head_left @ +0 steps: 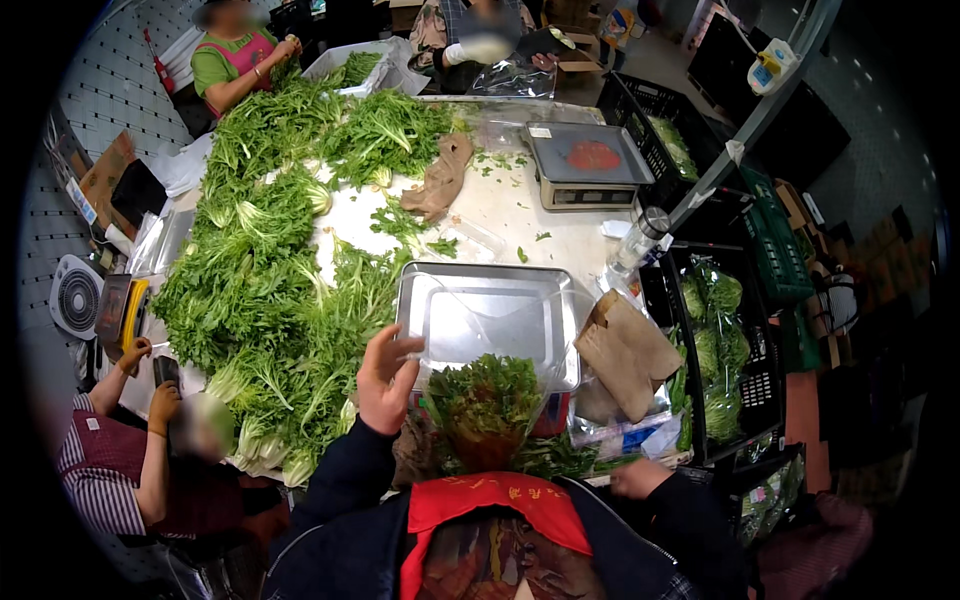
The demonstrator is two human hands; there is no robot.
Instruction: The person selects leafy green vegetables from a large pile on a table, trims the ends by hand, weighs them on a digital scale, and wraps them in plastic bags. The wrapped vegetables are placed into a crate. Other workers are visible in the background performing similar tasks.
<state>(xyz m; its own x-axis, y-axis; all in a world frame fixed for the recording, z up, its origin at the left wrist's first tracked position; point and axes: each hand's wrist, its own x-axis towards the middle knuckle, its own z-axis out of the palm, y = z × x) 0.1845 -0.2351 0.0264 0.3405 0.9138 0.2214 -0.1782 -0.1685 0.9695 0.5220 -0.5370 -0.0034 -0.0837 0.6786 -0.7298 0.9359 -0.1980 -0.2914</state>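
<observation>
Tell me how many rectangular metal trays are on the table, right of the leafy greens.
2: one shiny silver tray near the left hand, one grey metal tray on the beige scale, farther back. Others may be hidden.

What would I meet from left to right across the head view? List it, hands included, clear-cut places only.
White fan → left hand → greens between the hands → right hand → green crate

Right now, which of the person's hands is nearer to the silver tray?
Left. The left hand is at the silver tray's lower left corner; the right hand is farther off, below and right.
</observation>
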